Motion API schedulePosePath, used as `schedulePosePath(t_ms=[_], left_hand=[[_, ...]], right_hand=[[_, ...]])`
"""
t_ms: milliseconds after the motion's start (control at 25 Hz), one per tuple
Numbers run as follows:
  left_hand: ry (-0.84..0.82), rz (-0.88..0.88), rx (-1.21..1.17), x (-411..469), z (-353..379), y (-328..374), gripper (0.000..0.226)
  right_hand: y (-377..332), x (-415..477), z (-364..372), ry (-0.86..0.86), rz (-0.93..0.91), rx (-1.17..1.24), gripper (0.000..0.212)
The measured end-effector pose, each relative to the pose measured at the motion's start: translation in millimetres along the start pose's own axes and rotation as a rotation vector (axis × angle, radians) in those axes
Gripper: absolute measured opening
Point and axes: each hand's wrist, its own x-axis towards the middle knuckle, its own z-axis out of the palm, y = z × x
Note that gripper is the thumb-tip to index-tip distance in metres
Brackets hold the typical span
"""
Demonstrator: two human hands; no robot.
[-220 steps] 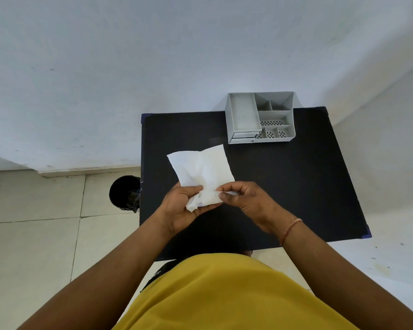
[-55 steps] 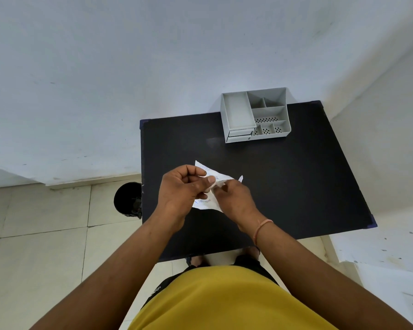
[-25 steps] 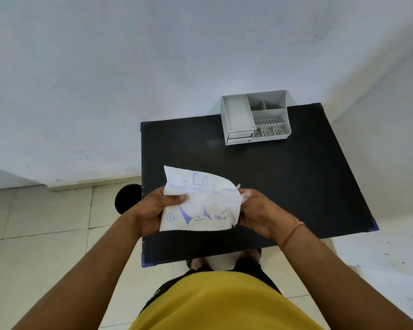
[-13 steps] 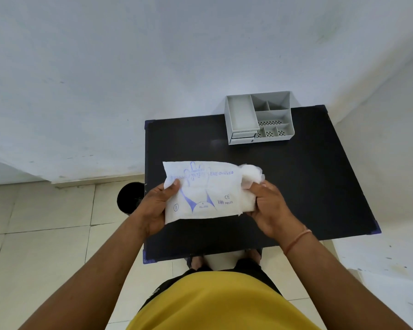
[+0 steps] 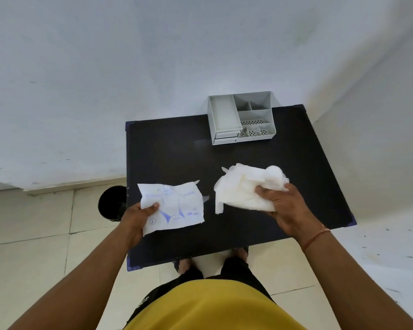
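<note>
The left hand (image 5: 138, 217), lower left of centre, pinches the printed packet (image 5: 174, 206) by its left edge, thumb on top, so the flat wrapper sticks out toward frame centre w/ its blue print facing up. The right hand (image 5: 284, 206), centre right, is clenched round a wad of thin white plastic gloves (image 5: 243, 189), and the bunch spills up and left past the fingers. Packet and wad are apart, w/ a strip of black counter (image 5: 296, 163) showing between them. Prob. they're kept separate so each can go its own way: the wrapper maybe to the black bin (image 5: 111, 202) on the floor at the counter's left edge, the gloves maybe to the grey organiser (image 5: 241, 120) at the counter's top edge. Both look to be just over the counter; contact can't be told. Count: 1 packet, 1 wad (no. of gloves in it unreadable), 1 organiser w/ several compartments, 1 bin, 2 hands.
</note>
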Motion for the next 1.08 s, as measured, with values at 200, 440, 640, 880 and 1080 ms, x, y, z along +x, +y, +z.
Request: schedulePosePath(t_ms=[200,440,640,880,1080], left_hand=[[0.238,0.242,0.61,3,24,-13,0.062],[-0.555,0.011,0.11,-86,84,43,0.027],[-0.767,0.041,-0.29,-132,147,71,0.05],[-0.513,0.242,0.0,-138,177,90,0.05],[-0.344,0.266,-0.137,-149,203,88,0.049]], right_hand=[[0,-10,-12,-0.055,-0.022,0.154,0.032],[-15,-20,1,-0.236,0.007,0.438,0.035],[1,0,-7,-0.147,0.102,0.333,0.045],[-16,13,-33,-0.183,0.151,0.205,0.045],[-37,33,-71,-0.253,0.324,0.583,0.068]])
